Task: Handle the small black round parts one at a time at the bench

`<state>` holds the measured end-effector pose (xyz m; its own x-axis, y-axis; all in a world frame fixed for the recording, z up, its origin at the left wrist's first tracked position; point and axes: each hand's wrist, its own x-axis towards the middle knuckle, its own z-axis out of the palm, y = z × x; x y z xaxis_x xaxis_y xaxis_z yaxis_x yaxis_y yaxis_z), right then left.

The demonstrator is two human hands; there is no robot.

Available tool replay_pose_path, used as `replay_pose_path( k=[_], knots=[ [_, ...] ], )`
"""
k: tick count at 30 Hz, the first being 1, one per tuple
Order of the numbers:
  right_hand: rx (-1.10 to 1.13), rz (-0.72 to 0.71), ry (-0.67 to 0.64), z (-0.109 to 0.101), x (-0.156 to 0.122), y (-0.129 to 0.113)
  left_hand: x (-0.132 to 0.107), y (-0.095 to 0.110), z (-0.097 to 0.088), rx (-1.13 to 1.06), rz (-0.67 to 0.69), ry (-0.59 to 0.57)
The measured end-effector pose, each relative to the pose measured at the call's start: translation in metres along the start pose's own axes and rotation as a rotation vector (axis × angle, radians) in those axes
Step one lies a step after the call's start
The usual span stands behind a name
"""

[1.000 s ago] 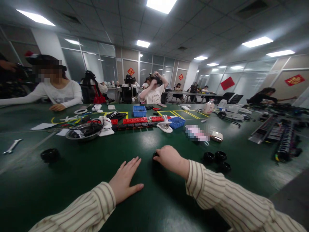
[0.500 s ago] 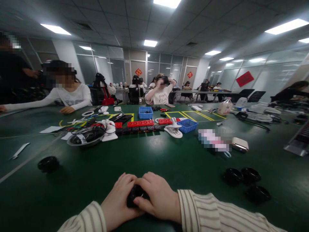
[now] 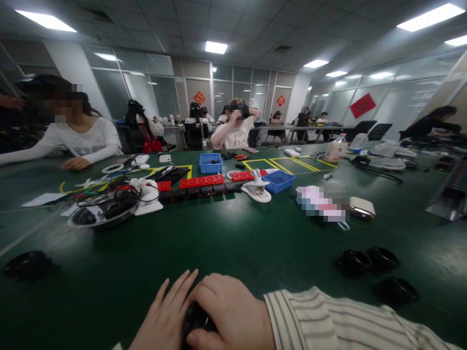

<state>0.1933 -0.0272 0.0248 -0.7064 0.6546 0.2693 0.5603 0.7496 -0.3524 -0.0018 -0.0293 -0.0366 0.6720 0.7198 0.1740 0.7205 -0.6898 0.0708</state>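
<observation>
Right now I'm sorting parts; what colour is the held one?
The held part is black; see the head view.

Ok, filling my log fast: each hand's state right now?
Left hand: open, beside a black ring; contact unclear.
Right hand: closed, holding the black ring.

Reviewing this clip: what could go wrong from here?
The glossy black ring might slip, since the right hand curls over it while the left hand lies alongside with its fingers extended.

The camera could lose sight of the work: both hands run off the picture's bottom edge and hide much of that ring.

The striped sleeve is near three loose black rings, so a sideways sweep might knock them.
</observation>
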Motion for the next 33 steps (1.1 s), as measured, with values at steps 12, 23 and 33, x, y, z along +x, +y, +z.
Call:
replay_pose_path(
  k=[12, 23, 33],
  knots=[
    [0.058, -0.009, 0.137, 0.000, -0.006, -0.002, 0.011, 0.022, -0.020, -0.193, -0.171, 0.112],
    [0.061, -0.321, 0.007, -0.002, -0.002, 0.004, 0.014, 0.008, -0.028, -0.364, -0.065, -0.086],
    [0.102, -0.439, 0.017, 0.003, -0.003, 0.009, 0.013, -0.016, -0.030, -0.499, 0.039, -0.007]
  ],
)
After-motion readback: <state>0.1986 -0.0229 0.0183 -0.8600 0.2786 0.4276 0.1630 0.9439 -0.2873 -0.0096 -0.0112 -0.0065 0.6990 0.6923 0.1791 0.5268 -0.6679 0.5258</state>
